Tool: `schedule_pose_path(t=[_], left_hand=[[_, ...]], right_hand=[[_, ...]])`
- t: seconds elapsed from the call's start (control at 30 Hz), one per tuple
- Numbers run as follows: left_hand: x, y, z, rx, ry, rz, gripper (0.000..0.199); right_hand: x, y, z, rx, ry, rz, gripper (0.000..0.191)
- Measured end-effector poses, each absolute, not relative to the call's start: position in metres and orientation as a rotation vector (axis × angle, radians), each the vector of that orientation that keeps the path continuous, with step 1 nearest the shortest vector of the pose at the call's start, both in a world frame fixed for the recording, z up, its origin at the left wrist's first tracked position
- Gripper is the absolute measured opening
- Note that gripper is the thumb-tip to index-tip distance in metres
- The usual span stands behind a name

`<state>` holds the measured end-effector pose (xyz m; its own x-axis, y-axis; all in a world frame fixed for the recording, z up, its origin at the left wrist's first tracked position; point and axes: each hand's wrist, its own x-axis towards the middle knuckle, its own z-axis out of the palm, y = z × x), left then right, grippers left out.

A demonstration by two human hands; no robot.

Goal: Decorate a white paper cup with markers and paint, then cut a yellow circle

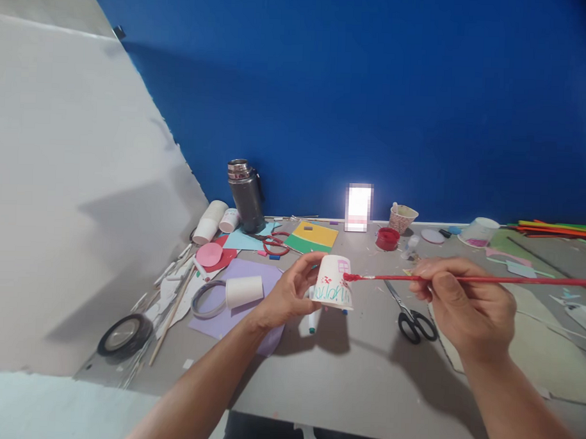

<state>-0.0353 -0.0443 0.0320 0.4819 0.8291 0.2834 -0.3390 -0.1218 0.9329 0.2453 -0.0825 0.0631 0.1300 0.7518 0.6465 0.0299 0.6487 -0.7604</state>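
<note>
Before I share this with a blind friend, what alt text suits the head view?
A left hand holds an inverted white cup; a right hand holds a red brush to its painted side. On the table around them: black scissors, a flask.

No text, label, brand, number or sign can be read. On the white paper cup point(332, 272) at the centre of the frame, the green strokes point(326, 292) along the lower wall do not resolve into legible characters. The small cup point(229, 220), left of centre, bears faint marks, too small to read. The patterned cup point(401, 218), right of centre, carries fine reddish marks, likewise illegible. The bright upright panel point(359, 208), just right of centre, is pixelated; its content is unreadable.
</note>
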Motion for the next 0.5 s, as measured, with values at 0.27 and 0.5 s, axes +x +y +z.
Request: schedule_pose_path(t=[0.27, 0.5], left_hand=[[-0.0355, -0.0424, 0.029, 1.344, 0.47, 1.062, 0.075], [-0.0356, -0.0424, 0.0287, 1.341, 0.46, 1.075, 0.075]], right_hand=[[0.2475, -0.082, 0.0595, -0.746, -1.367, 0.621, 0.016], [0.2456, -0.0814, 0.0647, -0.702, -1.309, 0.61, 0.017]])
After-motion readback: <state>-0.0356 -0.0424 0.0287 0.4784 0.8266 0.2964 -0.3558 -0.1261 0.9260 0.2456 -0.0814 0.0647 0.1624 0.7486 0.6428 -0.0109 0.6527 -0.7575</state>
